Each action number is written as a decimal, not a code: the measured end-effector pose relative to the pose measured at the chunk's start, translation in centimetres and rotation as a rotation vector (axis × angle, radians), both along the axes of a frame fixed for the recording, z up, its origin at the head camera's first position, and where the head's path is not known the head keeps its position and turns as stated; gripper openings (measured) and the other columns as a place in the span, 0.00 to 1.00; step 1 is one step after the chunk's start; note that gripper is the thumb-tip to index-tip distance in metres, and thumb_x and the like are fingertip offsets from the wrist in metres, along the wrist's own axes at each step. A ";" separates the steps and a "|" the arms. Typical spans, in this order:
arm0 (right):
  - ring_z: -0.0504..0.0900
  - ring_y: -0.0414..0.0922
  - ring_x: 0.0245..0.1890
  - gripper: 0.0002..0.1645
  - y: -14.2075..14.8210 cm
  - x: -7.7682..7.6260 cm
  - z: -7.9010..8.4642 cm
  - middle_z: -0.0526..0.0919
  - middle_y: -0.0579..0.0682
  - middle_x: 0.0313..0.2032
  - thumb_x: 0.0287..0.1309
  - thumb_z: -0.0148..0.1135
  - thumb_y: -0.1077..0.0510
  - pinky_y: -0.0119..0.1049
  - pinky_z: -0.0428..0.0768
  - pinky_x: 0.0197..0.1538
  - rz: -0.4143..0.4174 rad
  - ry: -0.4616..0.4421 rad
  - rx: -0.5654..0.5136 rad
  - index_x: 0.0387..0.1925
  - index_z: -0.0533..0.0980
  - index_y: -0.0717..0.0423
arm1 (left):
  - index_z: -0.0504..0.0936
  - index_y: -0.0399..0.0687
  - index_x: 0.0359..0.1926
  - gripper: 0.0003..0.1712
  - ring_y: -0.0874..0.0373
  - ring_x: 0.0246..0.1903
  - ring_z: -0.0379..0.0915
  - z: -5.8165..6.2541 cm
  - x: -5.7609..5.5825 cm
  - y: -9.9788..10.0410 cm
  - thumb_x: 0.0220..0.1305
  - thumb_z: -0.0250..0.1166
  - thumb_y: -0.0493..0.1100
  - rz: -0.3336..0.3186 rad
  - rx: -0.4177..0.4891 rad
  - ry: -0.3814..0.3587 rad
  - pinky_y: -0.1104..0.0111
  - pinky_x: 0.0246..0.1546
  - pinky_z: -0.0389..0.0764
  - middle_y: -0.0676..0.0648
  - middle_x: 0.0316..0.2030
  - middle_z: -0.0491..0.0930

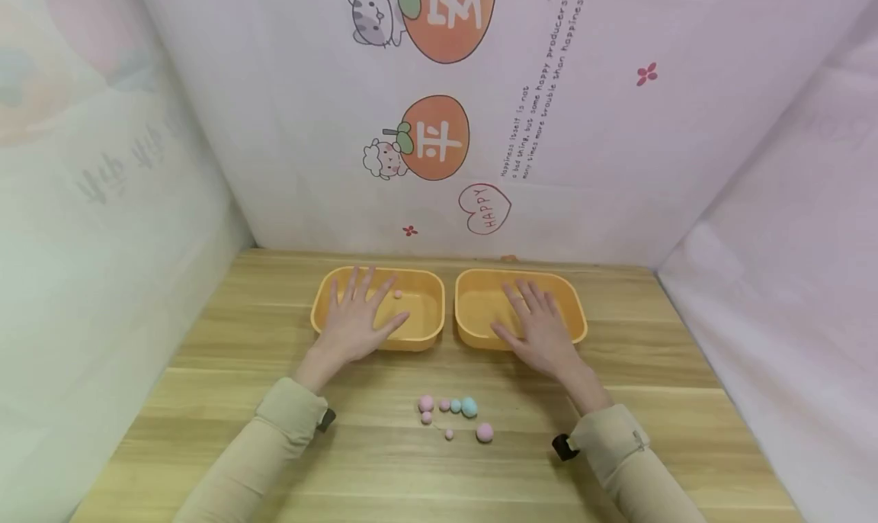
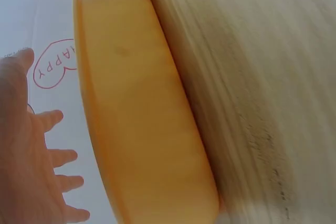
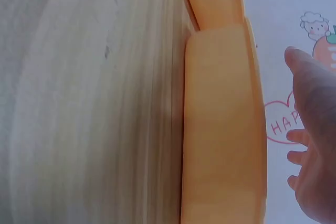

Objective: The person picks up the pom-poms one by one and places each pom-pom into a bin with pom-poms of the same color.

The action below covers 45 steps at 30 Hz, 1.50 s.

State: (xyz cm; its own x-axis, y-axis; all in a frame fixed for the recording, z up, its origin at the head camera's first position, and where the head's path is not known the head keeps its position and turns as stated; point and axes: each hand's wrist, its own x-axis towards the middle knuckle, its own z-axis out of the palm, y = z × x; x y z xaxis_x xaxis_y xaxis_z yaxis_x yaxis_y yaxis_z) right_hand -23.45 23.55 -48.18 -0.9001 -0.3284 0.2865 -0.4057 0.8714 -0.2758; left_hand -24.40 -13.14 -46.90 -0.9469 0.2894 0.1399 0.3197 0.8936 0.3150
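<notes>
My left hand [image 1: 353, 326] is spread, palm down, above the left yellow tub [image 1: 425, 321]. A tiny pink ball [image 1: 398, 294] lies inside that tub, near the fingers. Over the right yellow tub [image 1: 473, 309] my right hand [image 1: 543, 332] is held with its fingers apart and nothing gripped. Both wrist views show the left hand [image 2: 26, 150] and the right hand [image 3: 315, 135] above the tub rims. On the table in front lie a pink ball [image 1: 485, 432], a small pink ball [image 1: 449, 434], a blue ball [image 1: 469, 407] and several others close together.
The wooden table [image 1: 384, 477] carries both tubs side by side near its back edge. A white printed cloth [image 1: 309, 165] hangs behind, with more cloth at the left [image 1: 103, 226] and right [image 1: 789, 241]. A dark wrist device [image 1: 565, 447] sits by the right cuff.
</notes>
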 end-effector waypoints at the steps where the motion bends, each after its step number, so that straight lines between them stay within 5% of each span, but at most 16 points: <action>1: 0.55 0.72 0.86 0.50 -0.2 0.1 0.0 0.59 0.69 0.85 0.76 0.63 0.39 0.74 0.51 0.87 0.008 0.005 -0.003 0.86 0.59 0.58 | 0.54 0.66 0.89 0.50 0.36 0.90 0.29 -0.1 0.0 -0.1 0.77 0.51 0.79 -0.003 0.003 0.006 0.29 0.86 0.30 0.41 0.91 0.41; 8: 0.57 0.71 0.85 0.50 -1.0 0.8 -0.8 0.61 0.69 0.84 0.74 0.65 0.40 0.73 0.54 0.86 0.044 0.006 0.011 0.86 0.60 0.58 | 0.57 0.65 0.89 0.49 0.32 0.89 0.37 -1.3 0.7 -1.1 0.77 0.53 0.77 -0.002 0.009 0.037 0.26 0.85 0.37 0.38 0.90 0.48; 22: 0.60 0.69 0.85 0.53 -3.0 2.2 -0.8 0.63 0.67 0.84 0.73 0.69 0.43 0.68 0.53 0.88 0.155 0.033 -0.048 0.87 0.56 0.58 | 0.49 0.56 0.91 0.57 0.34 0.90 0.32 -2.3 1.0 -4.6 0.76 0.53 0.79 0.019 -0.030 0.023 0.28 0.86 0.37 0.38 0.90 0.42; 34: 0.81 0.62 0.70 0.44 -5.0 4.4 -1.3 0.80 0.65 0.70 0.68 0.77 0.53 0.58 0.82 0.74 0.348 0.203 -0.141 0.76 0.71 0.67 | 0.42 0.39 0.90 0.63 0.33 0.90 0.32 -2.9 1.2 -7.2 0.77 0.53 0.78 0.016 -0.045 -0.033 0.34 0.89 0.37 0.33 0.90 0.35; 45: 0.83 0.58 0.68 0.36 -7.0 6.3 -1.5 0.83 0.59 0.66 0.67 0.77 0.57 0.56 0.87 0.68 0.345 -0.013 -0.278 0.72 0.75 0.60 | 0.38 0.34 0.89 0.67 0.32 0.89 0.34 -3.6 0.8 -8.4 0.77 0.52 0.79 0.014 -0.057 -0.016 0.37 0.90 0.40 0.30 0.89 0.36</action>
State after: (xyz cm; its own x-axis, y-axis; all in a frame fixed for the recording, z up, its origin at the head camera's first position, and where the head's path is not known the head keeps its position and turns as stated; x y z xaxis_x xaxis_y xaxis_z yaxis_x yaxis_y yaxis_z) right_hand -17.11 16.54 -49.72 -0.7551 -0.5225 0.3959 -0.6550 0.5775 -0.4872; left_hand -23.60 -21.59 -50.52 -0.9529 0.2834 0.1083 0.3025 0.9144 0.2689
